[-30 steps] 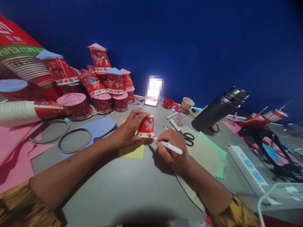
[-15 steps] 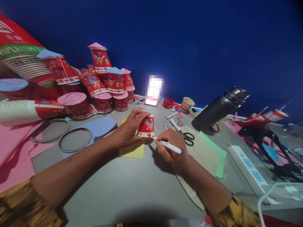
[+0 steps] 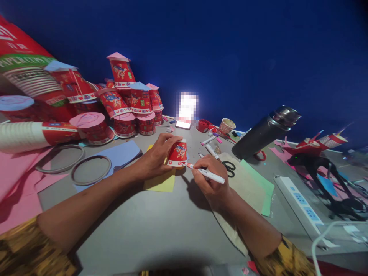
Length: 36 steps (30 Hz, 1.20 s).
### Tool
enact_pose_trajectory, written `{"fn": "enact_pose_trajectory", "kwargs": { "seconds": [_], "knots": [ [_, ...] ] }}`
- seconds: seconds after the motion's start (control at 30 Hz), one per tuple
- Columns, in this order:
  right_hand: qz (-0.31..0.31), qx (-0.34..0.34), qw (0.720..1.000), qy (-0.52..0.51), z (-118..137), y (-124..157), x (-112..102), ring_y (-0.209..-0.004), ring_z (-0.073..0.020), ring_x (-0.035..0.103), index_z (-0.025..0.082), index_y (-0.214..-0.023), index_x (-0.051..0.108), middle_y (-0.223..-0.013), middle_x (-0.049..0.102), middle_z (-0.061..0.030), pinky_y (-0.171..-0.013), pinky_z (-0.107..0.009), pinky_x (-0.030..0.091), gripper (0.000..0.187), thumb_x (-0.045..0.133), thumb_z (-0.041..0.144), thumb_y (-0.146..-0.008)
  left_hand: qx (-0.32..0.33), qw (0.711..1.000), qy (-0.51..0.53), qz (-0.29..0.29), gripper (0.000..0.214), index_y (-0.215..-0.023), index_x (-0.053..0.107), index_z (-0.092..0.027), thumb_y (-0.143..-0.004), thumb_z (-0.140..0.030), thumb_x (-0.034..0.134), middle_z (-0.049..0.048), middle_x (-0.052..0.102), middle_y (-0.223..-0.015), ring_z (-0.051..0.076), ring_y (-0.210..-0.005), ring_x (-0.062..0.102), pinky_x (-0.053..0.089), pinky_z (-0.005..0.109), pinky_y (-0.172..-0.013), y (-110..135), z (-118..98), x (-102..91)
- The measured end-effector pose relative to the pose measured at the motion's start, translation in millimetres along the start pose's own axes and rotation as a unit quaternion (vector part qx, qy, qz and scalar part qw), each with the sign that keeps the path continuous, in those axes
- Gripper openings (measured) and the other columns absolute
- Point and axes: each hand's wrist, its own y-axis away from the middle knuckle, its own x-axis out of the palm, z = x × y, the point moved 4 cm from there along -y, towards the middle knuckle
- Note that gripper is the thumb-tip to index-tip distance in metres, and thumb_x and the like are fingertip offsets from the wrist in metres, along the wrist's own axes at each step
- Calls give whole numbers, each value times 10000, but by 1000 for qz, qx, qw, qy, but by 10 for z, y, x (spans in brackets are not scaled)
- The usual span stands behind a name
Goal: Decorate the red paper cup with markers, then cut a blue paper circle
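A red paper cup [image 3: 178,152] with a printed figure stands upside down, its white rim band lowest. My left hand [image 3: 157,156] is closed around the cup's left side, thumb low and fingers over the top. In my right hand [image 3: 211,174] is a white marker [image 3: 211,175] with a red tip, which touches the white band near small red marks. Beneath the left hand and cup lies a sheet of yellow paper [image 3: 162,183]. Black-handled scissors [image 3: 229,168] rest just right of the right hand, on a beige cloth [image 3: 244,191].
Decorated red cups [image 3: 139,100] with paper tops are piled at the back left. Two grey rings [image 3: 91,183] lie on blue paper [image 3: 126,151]. A dark thermos [image 3: 258,134], a power strip [image 3: 299,207] and green paper [image 3: 266,191] occupy the right. A glowing phone [image 3: 186,109] stands behind.
My right hand and the marker have shifted slightly to the right and the marker tip sits on the rim band. Red marks on the band look a little fuller. The left hand stays put.
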Motion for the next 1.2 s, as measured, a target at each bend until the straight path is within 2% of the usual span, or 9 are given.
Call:
{"fn": "enact_pose_trajectory", "kwargs": {
  "seconds": [0.13, 0.27, 0.43, 0.63, 0.8, 1.0, 1.2],
  "knots": [
    [-14, 40, 999, 16, -42, 17, -15, -728, -192, 693, 238, -968, 674, -825, 754, -29, -687, -329, 536, 83, 647, 166, -1000, 0, 1000, -5, 4, 891, -1602, 368, -346, -836, -231, 807, 131, 439, -1490, 388, -1459, 502, 518, 622, -1216, 9, 51, -5],
    [-20, 63, 998, 6, -110, 33, -3, -740, -190, 715, 237, -1008, 704, -871, 787, -36, -685, -317, 542, 74, 645, 193, -1014, 19, 999, -24, -21, 912, -1576, 356, -328, -805, -167, 816, 134, 464, -1476, 379, -1445, 517, 542, 611, -1195, 17, 89, -9],
    [-21, 80, 997, -14, -168, 29, -17, -698, -177, 692, 234, -945, 704, -809, 767, -22, -657, -309, 525, 87, 655, 228, -1016, 18, 999, -10, -39, 870, -1553, 335, -308, -850, -260, 844, 137, 491, -1454, 381, -1381, 586, 571, 650, -1148, 40, 160, 20],
    [-20, 83, 996, -11, -179, 30, -6, -641, -159, 652, 232, -904, 690, -744, 736, -4, -615, -292, 487, 101, 673, 235, -1003, -30, 998, 34, -41, 877, -1492, 384, -302, -793, -366, 910, 131, 539, -1426, 371, -1329, 653, 587, 650, -1115, 55, 232, 43],
    [-18, 75, 997, -20, -182, 38, -1, -655, -161, 661, 233, -922, 683, -762, 738, -7, -625, -291, 500, 77, 669, 215, -995, -72, 996, 38, -27, 903, -1481, 385, -299, -765, -376, 930, 154, 567, -1451, 374, -1341, 654, 565, 651, -1124, 55, 219, 33],
    [-8, 66, 997, -35, -174, 36, 0, -659, -173, 657, 235, -945, 692, -778, 738, -17, -651, -315, 534, 51, 667, 213, -984, -80, 996, 46, -14, 892, -1467, 385, -297, -776, -458, 925, 164, 552, -1456, 378, -1346, 653, 569, 645, -1118, 44, 201, 18],
    [-6, 57, 998, -36, -160, 34, 14, -667, -173, 661, 236, -949, 687, -781, 736, -17, -646, -314, 529, 60, 660, 217, -999, -80, 995, 48, -22, 872, -1453, 397, -285, -777, -452, 921, 156, 558, -1450, 371, -1361, 647, 570, 624, -1136, 36, 211, 26]
  ]
}}
